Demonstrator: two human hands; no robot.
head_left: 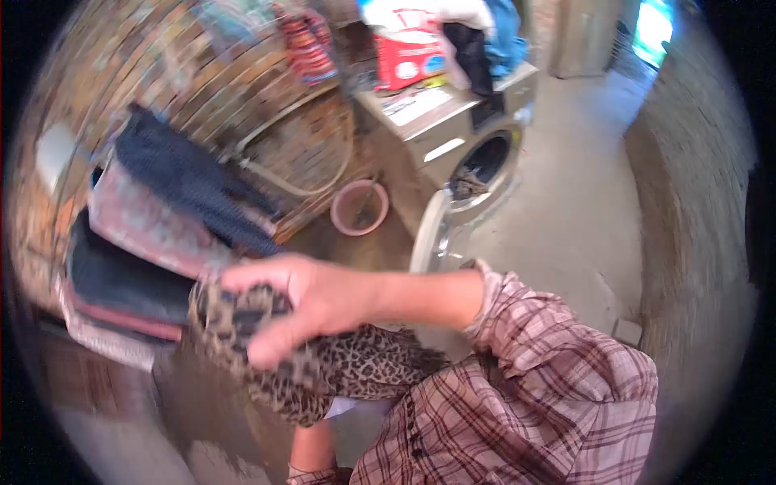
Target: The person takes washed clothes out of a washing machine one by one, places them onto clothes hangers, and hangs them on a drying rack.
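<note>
Plaid shirt fabric (525, 404) fills the near right. Just beyond it, leopard-print cloth (376, 356) hangs from the right hand (311, 303), whose thumb and fingers are spread around a blurred bunch of it. The left hand is hidden by the cloth, only its wrist (314, 446) showing, so I cannot tell its grip. Farther left, dark blue fabric (182, 174) lies against pink patterned fabric (149, 218). Farther still, a pink basin (335, 213) sits left of a washing machine (432, 162), its round door (428, 234) open, with a red bag (408, 52) on top.
</note>
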